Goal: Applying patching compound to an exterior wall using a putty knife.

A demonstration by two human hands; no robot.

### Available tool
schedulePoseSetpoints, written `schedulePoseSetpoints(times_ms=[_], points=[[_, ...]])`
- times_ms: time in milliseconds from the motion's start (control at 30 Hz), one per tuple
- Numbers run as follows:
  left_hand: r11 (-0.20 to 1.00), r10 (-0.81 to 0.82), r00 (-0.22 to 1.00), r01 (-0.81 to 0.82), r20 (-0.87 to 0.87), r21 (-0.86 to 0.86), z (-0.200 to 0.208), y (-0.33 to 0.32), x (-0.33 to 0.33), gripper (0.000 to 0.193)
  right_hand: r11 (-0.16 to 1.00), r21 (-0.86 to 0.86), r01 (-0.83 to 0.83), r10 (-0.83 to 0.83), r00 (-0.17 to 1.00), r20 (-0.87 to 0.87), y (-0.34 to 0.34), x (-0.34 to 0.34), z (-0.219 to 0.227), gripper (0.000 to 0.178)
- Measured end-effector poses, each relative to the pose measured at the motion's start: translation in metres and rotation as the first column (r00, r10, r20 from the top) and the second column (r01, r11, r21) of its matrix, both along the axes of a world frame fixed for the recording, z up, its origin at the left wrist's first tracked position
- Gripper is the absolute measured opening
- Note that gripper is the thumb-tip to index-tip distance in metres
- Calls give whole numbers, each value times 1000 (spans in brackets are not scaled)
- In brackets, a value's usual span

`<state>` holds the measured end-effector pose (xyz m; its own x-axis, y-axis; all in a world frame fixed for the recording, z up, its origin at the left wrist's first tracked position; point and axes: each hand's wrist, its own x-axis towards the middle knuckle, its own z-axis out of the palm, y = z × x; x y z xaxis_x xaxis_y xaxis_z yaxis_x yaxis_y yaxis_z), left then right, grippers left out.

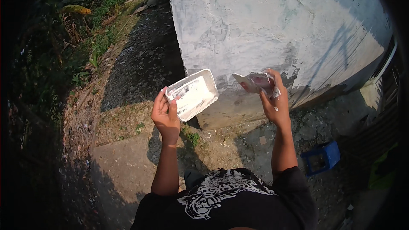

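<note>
My left hand (166,116) grips a shallow white rectangular tub (206,104) by its left end, thumb at the rim. White paste is smeared over the tub's inside, and the tub is tilted. My right hand (275,100) is closed on a thin, flat scraper-like piece (252,82), whitish with reddish patches; its exact kind I cannot make out. White paste clings to the fingers of that hand. Both hands are held out in front of a wall (255,25) with a rough, patchy white coat, near its left corner. Whether the flat piece touches the wall I cannot tell.
A blue plastic stool (321,158) is on the ground at the right. Below the wall lies a concrete slab (123,157) beside bare dirt. Dark gravelly ground (145,59) runs along the wall's left side, with green plants (113,2) beyond it.
</note>
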<state>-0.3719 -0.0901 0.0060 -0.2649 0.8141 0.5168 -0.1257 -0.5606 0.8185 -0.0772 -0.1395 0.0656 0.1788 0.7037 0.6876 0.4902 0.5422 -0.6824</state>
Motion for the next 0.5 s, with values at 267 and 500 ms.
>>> schedulePoseSetpoints(times_ms=[267,500], points=[[998,-15,995,10,-94,-62,18,-8,11,46,990,130,58,-141,541,829,32,-22,29,43],[998,-10,986,0,-164,-59,14,-17,16,46,988,128,87,-151,365,919,29,-42,-20,44]])
